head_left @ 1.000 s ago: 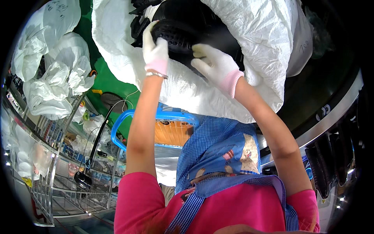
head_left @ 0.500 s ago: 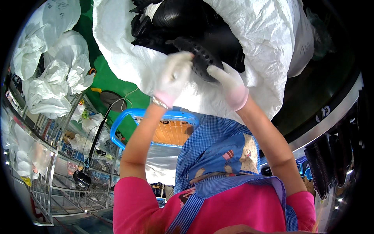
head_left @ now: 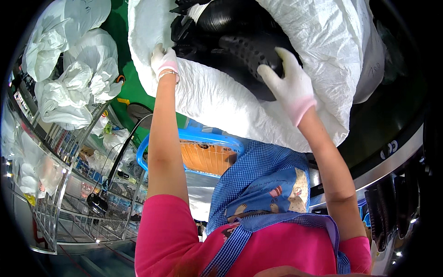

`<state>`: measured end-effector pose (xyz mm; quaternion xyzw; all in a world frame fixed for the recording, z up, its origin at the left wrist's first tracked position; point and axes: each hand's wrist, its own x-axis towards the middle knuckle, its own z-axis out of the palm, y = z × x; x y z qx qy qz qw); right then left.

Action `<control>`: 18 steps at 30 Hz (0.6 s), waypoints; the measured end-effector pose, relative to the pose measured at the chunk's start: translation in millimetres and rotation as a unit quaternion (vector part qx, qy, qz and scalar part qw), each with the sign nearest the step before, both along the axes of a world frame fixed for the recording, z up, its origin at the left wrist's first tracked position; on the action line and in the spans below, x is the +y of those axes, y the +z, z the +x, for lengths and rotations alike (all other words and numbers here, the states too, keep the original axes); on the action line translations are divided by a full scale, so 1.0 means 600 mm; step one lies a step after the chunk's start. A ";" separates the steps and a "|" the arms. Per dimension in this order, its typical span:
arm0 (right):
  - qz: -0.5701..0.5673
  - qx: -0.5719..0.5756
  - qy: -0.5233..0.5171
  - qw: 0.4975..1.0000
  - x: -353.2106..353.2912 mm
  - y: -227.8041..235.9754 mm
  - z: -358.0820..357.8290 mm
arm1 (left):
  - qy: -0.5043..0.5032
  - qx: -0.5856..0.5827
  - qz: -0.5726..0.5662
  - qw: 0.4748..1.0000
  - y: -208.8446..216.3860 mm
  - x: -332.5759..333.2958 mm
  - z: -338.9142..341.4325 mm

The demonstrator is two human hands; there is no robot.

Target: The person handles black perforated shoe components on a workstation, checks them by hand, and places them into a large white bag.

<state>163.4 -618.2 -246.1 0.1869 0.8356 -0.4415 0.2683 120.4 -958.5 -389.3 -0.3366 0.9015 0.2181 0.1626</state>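
Observation:
A large white woven sack (head_left: 217,92) lies wide at its mouth in front of me, full of glossy black pieces (head_left: 221,18). At the left side of the mouth, my left hand (head_left: 164,61), in a white glove with a pink cuff, is closed on a fold of the sack; its fingertips are partly hidden. My right hand (head_left: 291,87), gloved the same way, is over the sack's contents with thumb and fingers spread. Right beside its thumb lies a curved black piece with rows of round holes (head_left: 244,53); I cannot tell its kind.
Below the sack stands a blue-rimmed basket (head_left: 189,133) with an orange-brown panel. Crumpled white bags (head_left: 69,92) sit on metal wire racks (head_left: 64,194) at the left. A large black rounded surface with a silver rim (head_left: 387,161) curves along the right.
My left hand has moved left from the perforated black piece to the sack's edge. My right hand has shifted slightly right and its fingers have spread. The view has shifted a little.

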 end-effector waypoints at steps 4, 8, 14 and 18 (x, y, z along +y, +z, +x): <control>0.086 0.073 0.076 0.991 -0.015 -0.031 -0.034 | -0.059 -0.032 0.015 0.998 0.000 0.017 -0.045; 0.128 0.082 0.143 0.978 -0.028 -0.041 -0.048 | -0.302 0.114 -0.084 0.943 -0.002 0.063 -0.102; 0.116 0.099 0.158 0.976 -0.028 -0.035 -0.040 | -0.257 -0.135 0.114 0.950 -0.032 0.140 -0.142; 0.065 0.089 0.090 0.990 0.012 -0.012 -0.015 | -0.298 -0.090 0.097 0.945 -0.015 0.144 -0.148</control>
